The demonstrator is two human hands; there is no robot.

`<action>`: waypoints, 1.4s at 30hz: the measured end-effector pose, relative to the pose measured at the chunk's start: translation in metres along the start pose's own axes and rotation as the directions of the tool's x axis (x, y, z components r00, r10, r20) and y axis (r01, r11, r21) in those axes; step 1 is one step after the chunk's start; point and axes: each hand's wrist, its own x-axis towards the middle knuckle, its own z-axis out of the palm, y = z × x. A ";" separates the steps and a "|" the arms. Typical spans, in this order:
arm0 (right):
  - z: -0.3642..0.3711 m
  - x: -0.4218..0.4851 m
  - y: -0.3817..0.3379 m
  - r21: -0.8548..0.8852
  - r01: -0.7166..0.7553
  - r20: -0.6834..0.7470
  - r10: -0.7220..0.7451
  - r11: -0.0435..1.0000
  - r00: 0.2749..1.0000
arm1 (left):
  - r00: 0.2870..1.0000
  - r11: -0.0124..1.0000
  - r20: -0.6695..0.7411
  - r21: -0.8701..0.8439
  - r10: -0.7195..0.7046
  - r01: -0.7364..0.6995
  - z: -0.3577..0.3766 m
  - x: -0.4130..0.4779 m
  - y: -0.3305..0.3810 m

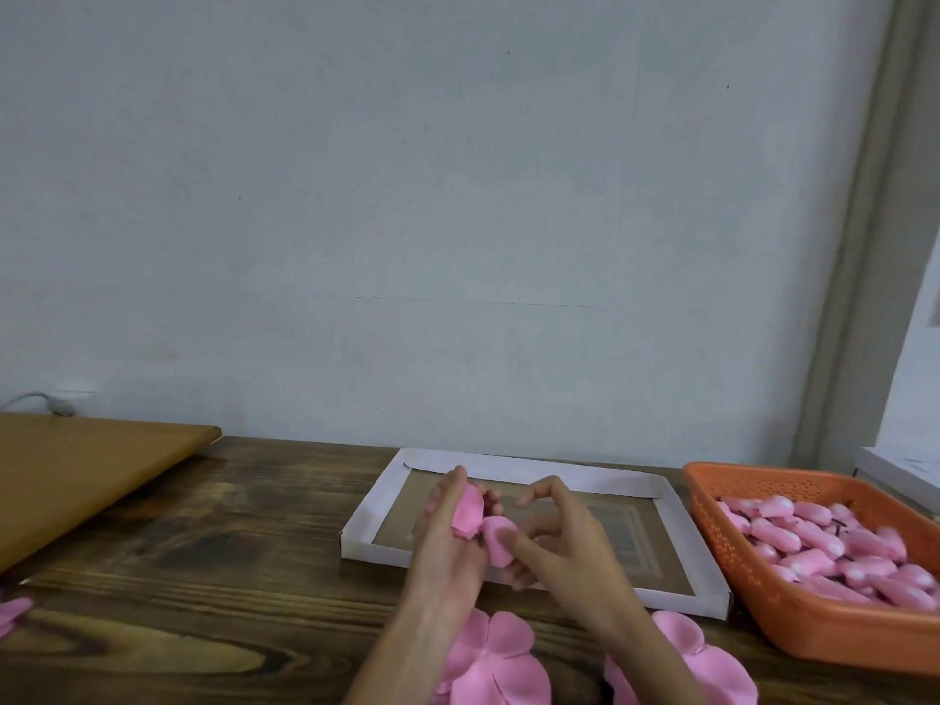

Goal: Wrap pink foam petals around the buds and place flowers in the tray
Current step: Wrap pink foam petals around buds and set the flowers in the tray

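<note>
My left hand (447, 531) and my right hand (554, 547) meet above the near part of the white cardboard tray (529, 473). Between them is a pink foam flower (483, 526): my left fingers hold one petal upright, and my right thumb and fingers press another petal at its lower right. The bud inside is hidden by the petals and fingers. The tray's brown floor shows no flowers. Flat pink petal sheets (488, 658) lie on the table under my forearms, with another sheet (712, 664) to the right.
An orange plastic basket (753, 567) full of pink buds stands at the right. A tan board (76, 465) rests at the left on the dark wooden table (203, 577). Pink foam (12, 610) shows at the left edge. A pale wall rises behind.
</note>
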 end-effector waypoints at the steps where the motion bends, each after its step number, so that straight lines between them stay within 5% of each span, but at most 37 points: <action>1: 0.001 0.000 -0.001 0.067 -0.038 -0.034 0.040 0.997 0.999 | 0.999 0.999 0.018 -0.031 0.030 -0.029 -0.001 0.000 0.000; 7: 0.006 -0.001 -0.007 0.227 -0.045 -0.168 0.085 0.973 0.982 | 0.986 0.989 0.098 -0.080 0.133 -0.125 0.000 -0.004 -0.002; 15: -0.003 0.000 -0.008 -0.255 0.234 -0.150 -0.277 0.938 0.949 | 0.988 0.991 0.130 -0.110 0.088 -0.074 -0.002 -0.002 -0.003; 22: -0.005 -0.003 -0.008 -0.251 0.291 -0.042 -0.311 0.923 0.949 | 0.980 1.000 0.200 -0.017 0.000 0.003 -0.009 0.002 -0.007; 38: 0.010 -0.005 -0.010 -0.474 0.288 -0.295 -0.458 0.832 0.839 | 0.894 0.993 0.447 0.113 -0.017 -0.038 0.000 -0.012 -0.009; 42: 0.009 -0.003 -0.005 -0.626 0.303 -0.269 -0.564 0.718 0.781 | 0.909 0.989 0.417 0.124 0.019 -0.077 -0.003 -0.010 -0.009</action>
